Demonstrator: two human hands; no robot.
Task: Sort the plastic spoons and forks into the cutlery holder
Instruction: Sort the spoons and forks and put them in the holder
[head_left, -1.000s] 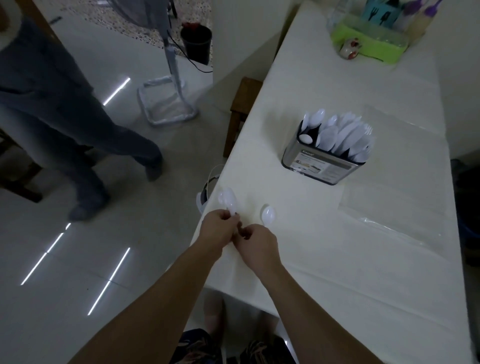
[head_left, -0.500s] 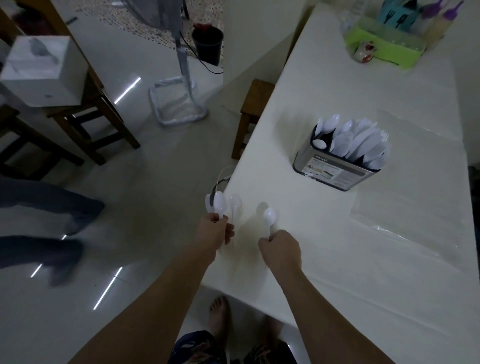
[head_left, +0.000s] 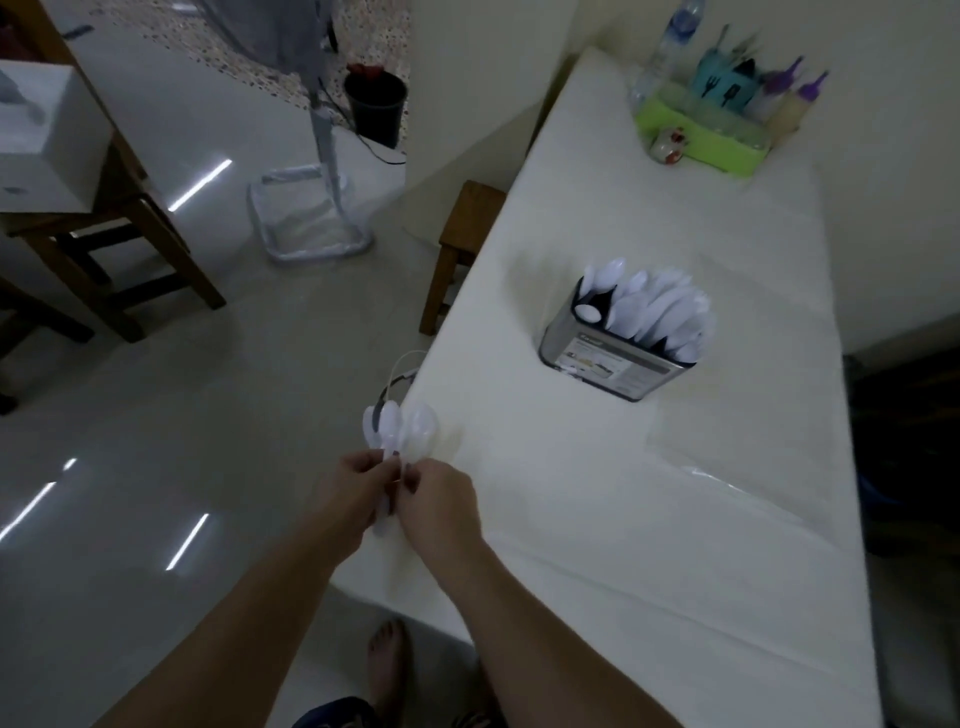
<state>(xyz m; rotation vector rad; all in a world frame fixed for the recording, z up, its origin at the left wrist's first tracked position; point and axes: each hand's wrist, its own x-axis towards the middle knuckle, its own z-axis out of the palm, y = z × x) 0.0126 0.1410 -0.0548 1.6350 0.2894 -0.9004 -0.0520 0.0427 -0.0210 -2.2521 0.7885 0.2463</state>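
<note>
A small bunch of white plastic spoons (head_left: 400, 431) stands bowls-up over the table's near left edge. My left hand (head_left: 353, 486) grips their handles, and my right hand (head_left: 439, 493) pinches the same handles from the right side. The two hands touch each other. Farther up the white table (head_left: 597, 519) stands the metal cutlery holder (head_left: 613, 358), a rectangular tin with a printed label, packed with several white spoons and forks whose heads lean to the right.
A green tray (head_left: 701, 140) with bottles and a teal caddy sits at the table's far end. A clear plastic sheet (head_left: 753, 493) lies right of the holder. Left of the table are a wooden stool (head_left: 457, 244), a fan stand (head_left: 322, 156) and a black bucket (head_left: 376, 106).
My right hand, which held a single spoon apart from the left, has come back to the left hand, and the spoons now form one bunch. The view has shifted slightly.
</note>
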